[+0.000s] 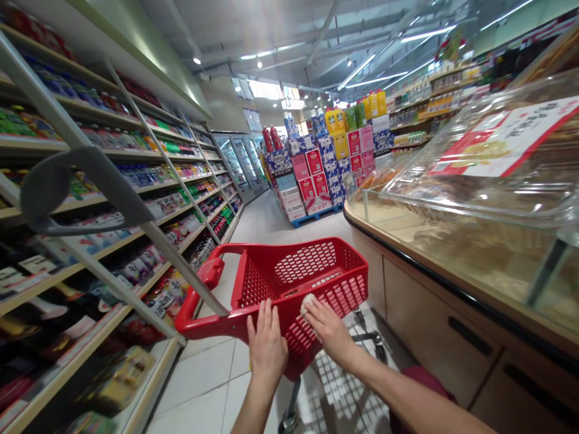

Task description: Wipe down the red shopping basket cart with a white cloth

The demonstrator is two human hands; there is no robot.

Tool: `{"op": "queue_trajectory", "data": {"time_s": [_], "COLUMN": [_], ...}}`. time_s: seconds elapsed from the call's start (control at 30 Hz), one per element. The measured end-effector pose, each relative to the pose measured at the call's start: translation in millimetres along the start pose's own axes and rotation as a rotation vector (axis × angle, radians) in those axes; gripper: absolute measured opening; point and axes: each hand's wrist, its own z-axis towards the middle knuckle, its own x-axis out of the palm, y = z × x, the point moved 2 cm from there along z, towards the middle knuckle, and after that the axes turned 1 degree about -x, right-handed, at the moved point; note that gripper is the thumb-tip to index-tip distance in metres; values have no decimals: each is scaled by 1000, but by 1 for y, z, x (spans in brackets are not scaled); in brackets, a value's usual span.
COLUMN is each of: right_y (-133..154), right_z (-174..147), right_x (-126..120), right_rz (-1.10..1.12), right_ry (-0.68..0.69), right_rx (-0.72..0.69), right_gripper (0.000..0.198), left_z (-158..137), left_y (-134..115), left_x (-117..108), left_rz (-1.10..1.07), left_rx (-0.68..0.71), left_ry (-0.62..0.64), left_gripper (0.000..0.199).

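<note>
A red plastic shopping cart (289,289) with a perforated basket stands sideways in front of me; nothing shows in the visible part of its basket. My left hand (266,343) rests flat against the near side of the basket just below the rim, fingers stretched out and holding nothing. To its right, my right hand (326,328) presses a crumpled white cloth (308,303) against the same side, near the rim. The fingers cover most of the cloth. A metal pole (187,268) with a grey loop handle (85,193) slants down to the cart's rim.
Drink shelves (149,157) line the left side. A glass-sided counter (407,223) with clear food packs (488,157) stands close on the right. Stacked drink cartons (316,175) stand on a blue pallet (316,214) ahead. Glass-door fridges (239,163) are behind.
</note>
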Motion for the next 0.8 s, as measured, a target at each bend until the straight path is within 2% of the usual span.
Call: {"op": "queue_trajectory", "data": {"time_s": [0.13, 0.33, 0.47, 0.67, 0.8], "right_y": [-3, -8, -21, -50, -52], "right_z": [8, -14, -16, -45, -28], "right_x": [-4, -2, -9, -14, -21], "right_rz": [-13, -1, -30, -60, -59], "right_ry": [-65, -38, -55, 58, -1], "right_rx": [3, 48, 77, 141, 133], "right_gripper": [35, 38, 41, 42, 44], "left_z": [-4, -8, -4, 0, 0], "left_y": [2, -3, -19, -29, -27], "left_x": [1, 1, 6, 13, 12], "left_rz": [24, 23, -21, -22, -17], "left_rx": [-40, -32, 2, -33, -32], "left_ry": [-41, -53, 8, 81, 63], "left_gripper": [55, 53, 57, 59, 58]}}
